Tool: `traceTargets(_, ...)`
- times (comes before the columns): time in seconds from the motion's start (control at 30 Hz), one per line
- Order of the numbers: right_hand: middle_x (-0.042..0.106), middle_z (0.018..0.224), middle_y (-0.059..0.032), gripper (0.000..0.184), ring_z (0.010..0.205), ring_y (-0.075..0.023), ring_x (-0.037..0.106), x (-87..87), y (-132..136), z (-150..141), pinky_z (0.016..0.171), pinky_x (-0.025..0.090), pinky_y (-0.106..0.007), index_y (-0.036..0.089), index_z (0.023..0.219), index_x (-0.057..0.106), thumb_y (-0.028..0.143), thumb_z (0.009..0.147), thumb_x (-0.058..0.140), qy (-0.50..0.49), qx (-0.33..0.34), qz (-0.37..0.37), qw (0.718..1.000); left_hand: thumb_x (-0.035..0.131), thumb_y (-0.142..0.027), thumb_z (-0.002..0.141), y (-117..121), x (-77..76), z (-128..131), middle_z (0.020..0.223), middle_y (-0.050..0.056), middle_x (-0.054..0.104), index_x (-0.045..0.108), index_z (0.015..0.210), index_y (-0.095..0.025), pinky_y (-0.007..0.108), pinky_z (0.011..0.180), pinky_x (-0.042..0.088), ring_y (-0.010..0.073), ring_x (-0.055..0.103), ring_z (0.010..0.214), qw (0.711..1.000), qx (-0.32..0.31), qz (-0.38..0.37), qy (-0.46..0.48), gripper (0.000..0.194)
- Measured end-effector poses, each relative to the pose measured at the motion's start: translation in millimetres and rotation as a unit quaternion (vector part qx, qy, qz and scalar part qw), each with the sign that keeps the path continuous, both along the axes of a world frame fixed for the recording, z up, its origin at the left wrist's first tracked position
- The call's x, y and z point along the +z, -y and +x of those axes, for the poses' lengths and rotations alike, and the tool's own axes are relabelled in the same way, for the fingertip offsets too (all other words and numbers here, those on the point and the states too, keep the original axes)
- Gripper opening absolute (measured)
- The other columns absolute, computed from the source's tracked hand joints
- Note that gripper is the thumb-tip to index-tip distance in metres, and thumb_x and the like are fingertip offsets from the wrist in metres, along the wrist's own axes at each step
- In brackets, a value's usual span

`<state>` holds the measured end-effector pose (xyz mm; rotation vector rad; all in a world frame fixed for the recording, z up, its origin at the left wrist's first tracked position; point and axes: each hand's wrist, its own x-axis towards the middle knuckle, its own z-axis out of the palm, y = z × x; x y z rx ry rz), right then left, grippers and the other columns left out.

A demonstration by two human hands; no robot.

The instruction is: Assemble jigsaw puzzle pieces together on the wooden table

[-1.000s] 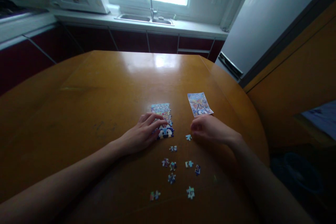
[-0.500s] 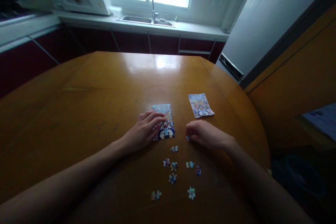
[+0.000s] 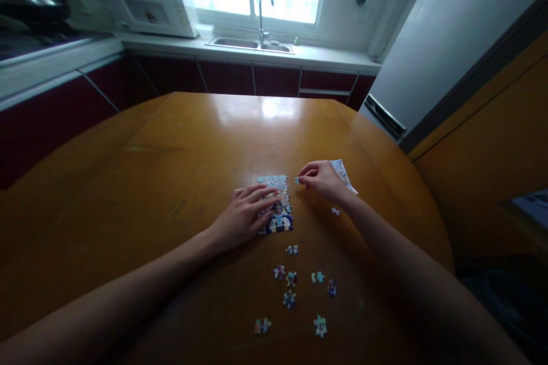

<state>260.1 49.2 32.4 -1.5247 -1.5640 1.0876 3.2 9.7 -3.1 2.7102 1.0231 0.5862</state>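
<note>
A partly assembled jigsaw puzzle (image 3: pixel 280 223) lies on the wooden table, with a blue cartoon face along its near edge. My left hand (image 3: pixel 248 211) rests flat across the puzzle's left side, fingers spread, covering part of it. Just right of the puzzle's upper right edge, my right hand (image 3: pixel 322 178) pinches a small light-blue puzzle piece (image 3: pixel 297 181) between thumb and fingers. That piece is apart from the puzzle. Behind my right hand lies a printed picture sheet (image 3: pixel 343 175), partly hidden by it. One loose piece (image 3: pixel 336 211) sits below my right wrist.
Several loose puzzle pieces (image 3: pixel 289 299) are scattered on the table (image 3: pixel 192 142) nearer to me. Beyond the table stand a counter with a sink (image 3: pixel 235 43), a faucet (image 3: pixel 262 17) and a white microwave (image 3: pixel 156 11). A refrigerator (image 3: pixel 432 45) is at the right.
My right hand has moved forward, from beside the puzzle's lower right to its upper right, with a piece in its fingers. My left hand stays on the puzzle. The view has shifted slightly.
</note>
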Motion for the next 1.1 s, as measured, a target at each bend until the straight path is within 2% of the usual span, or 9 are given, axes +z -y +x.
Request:
traceTargets(0.17,0.070,0.063,-0.0056,0.001,0.051,-0.0102,0.059,-6.4,-37,-20,0.047,0.043,-0.018,0.009,0.078,0.072,0.008,0.078,0.072,0.070,-0.003,-0.052,0.996,0.051,-0.035,0.100,0,-0.2,0,0.142,0.000,0.057,0.060,0.133,-0.035,0.053,0.104,0.037,0.0293,0.044,0.132,1.000,-0.009,-0.002,-0.005,0.035)
traceTargets(0.3,0.068,0.058,-0.0044,0.004,0.049,-0.0109,0.059,-11.3,-51,-23,0.044,0.042,-0.017,0.010,0.073,0.072,0.006,0.073,0.074,0.092,0.007,-0.070,0.993,0.054,-0.038,0.098,-1,-2.3,0,0.141,-0.001,0.058,0.059,0.133,-0.036,0.053,0.104,0.036,0.0298,0.045,0.131,1.000,-0.007,-0.006,-0.011,0.036)
traceTargets(0.57,0.064,0.051,-0.0019,0.006,0.046,-0.0117,0.059,-4.4,-53,-24,0.043,0.044,-0.018,0.011,0.069,0.072,0.005,0.070,0.074,0.129,0.025,-0.098,0.986,0.056,-0.041,0.097,0,-1.5,1,0.140,0.000,0.060,0.062,0.130,-0.036,0.053,0.103,0.034,0.0300,0.045,0.129,1.000,-0.007,-0.012,0.007,0.035)
traceTargets(0.93,0.069,0.057,-0.0057,0.009,0.050,-0.0124,0.061,12.7,-48,-29,0.047,0.045,-0.018,0.010,0.068,0.072,0.002,0.065,0.076,0.168,0.032,-0.110,0.979,0.056,-0.041,0.096,0,-0.1,1,0.140,-0.001,0.059,0.062,0.130,-0.037,0.054,0.103,0.034,0.0299,0.045,0.128,1.000,-0.006,-0.015,0.001,0.035)
traceTargets(1.1,0.066,0.053,-0.0048,0.011,0.051,-0.0140,0.062,10.4,-51,-31,0.047,0.047,-0.019,0.011,0.063,0.069,0.004,0.063,0.078,0.176,0.028,-0.119,0.977,0.056,-0.042,0.096,-1,-2.1,0,0.140,0.000,0.060,0.063,0.130,-0.036,0.055,0.102,0.035,0.0307,0.046,0.127,1.000,-0.006,-0.012,0.006,0.035)
